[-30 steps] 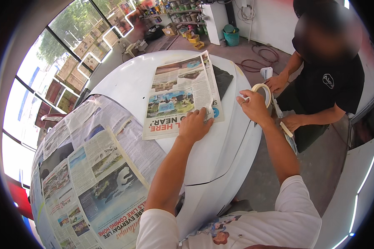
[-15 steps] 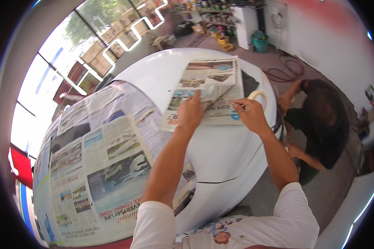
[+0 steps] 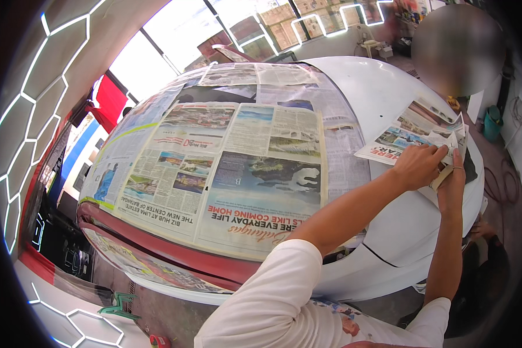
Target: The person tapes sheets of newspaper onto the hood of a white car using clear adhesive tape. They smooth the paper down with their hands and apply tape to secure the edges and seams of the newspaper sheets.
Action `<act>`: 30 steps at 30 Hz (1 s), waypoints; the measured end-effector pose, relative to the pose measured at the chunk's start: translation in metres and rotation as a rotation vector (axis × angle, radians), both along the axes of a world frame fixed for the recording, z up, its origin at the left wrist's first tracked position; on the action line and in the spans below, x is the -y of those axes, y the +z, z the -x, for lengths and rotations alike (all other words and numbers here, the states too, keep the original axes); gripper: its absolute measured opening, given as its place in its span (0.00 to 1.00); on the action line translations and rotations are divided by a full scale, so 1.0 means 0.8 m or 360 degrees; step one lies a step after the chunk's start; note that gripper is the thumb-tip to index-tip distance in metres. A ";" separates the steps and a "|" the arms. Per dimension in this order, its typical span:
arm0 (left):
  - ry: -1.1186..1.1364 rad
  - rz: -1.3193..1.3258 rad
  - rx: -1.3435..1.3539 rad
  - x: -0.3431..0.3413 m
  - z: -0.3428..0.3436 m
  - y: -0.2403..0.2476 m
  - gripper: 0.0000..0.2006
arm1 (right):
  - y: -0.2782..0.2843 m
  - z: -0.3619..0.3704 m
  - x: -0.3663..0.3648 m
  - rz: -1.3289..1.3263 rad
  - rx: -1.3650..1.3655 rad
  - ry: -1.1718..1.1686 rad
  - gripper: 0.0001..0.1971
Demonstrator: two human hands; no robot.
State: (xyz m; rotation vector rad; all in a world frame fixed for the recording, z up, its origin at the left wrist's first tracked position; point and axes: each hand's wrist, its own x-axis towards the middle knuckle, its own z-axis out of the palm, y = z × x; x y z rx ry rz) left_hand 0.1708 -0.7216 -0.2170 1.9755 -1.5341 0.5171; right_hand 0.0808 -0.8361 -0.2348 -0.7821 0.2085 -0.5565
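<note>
A folded sheet of newspaper [image 3: 403,132] lies on the white hood [image 3: 412,232] of a car. Over its near right corner my two hands meet, fingertips nearly touching. My left hand [image 3: 417,166] has its fingers curled and pressed together; what they pinch there is hidden. In my right hand [image 3: 451,184] is a roll of masking tape [image 3: 442,176], pale beige and mostly covered by the fingers. Taped newspaper sheets [image 3: 272,174] cover the car's windshield and roof area to the left.
At the lower right, close to the car, a person's arm [image 3: 482,231] and dark clothing show. A red hose [image 3: 499,188] lies coiled on the floor beyond a teal bin [image 3: 493,123]. A green stool [image 3: 120,306] stands at lower left. A large blurred patch hides part of the upper right.
My view has swung left, so the car sits further right. My left hand has left the middle of the newspaper and come together with my right hand at its corner.
</note>
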 end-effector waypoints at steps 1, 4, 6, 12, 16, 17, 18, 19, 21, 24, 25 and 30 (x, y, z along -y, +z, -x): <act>-0.0043 0.0060 0.0012 -0.004 0.004 -0.004 0.12 | -0.001 0.003 -0.004 0.0100 -0.0044 -0.0039 0.24; -0.0002 0.0041 -0.0311 -0.011 0.017 -0.004 0.10 | -0.019 0.016 -0.005 0.0302 -0.0104 -0.0082 0.21; -0.0017 0.0030 -0.0529 -0.018 0.017 0.000 0.06 | -0.032 0.025 -0.004 0.0269 -0.0013 0.0018 0.21; -0.0159 0.0044 -0.0733 -0.012 0.003 -0.003 0.07 | -0.047 0.046 -0.018 0.0275 -0.0110 -0.0195 0.24; 0.0011 0.0179 -0.0547 -0.013 0.004 -0.007 0.07 | -0.067 0.055 -0.041 0.0520 -0.0196 -0.0312 0.25; 0.0064 0.0182 -0.0554 -0.017 0.012 0.003 0.08 | -0.071 0.054 -0.046 0.0567 -0.0195 -0.0326 0.26; 0.0120 0.0184 -0.0561 -0.020 0.017 0.013 0.09 | -0.069 0.053 -0.052 0.0678 -0.0221 -0.0342 0.26; 0.0163 0.0205 -0.0620 -0.024 0.021 0.022 0.10 | -0.064 0.053 -0.059 0.0789 -0.0244 -0.0358 0.27; 0.0249 0.0254 -0.0734 -0.034 0.027 0.038 0.11 | -0.052 0.051 -0.067 0.0829 -0.0295 -0.0378 0.27; 0.0142 0.0434 -0.0929 -0.043 0.028 0.044 0.14 | -0.031 0.047 -0.069 0.0445 -0.0319 -0.0309 0.29; 0.0131 0.0422 -0.0768 -0.048 0.029 0.047 0.14 | -0.020 0.044 -0.068 0.0204 -0.0272 -0.0227 0.30; -0.0098 -0.0100 -0.0828 -0.056 0.022 0.037 0.16 | -0.030 0.040 -0.066 0.0187 -0.0297 -0.0096 0.24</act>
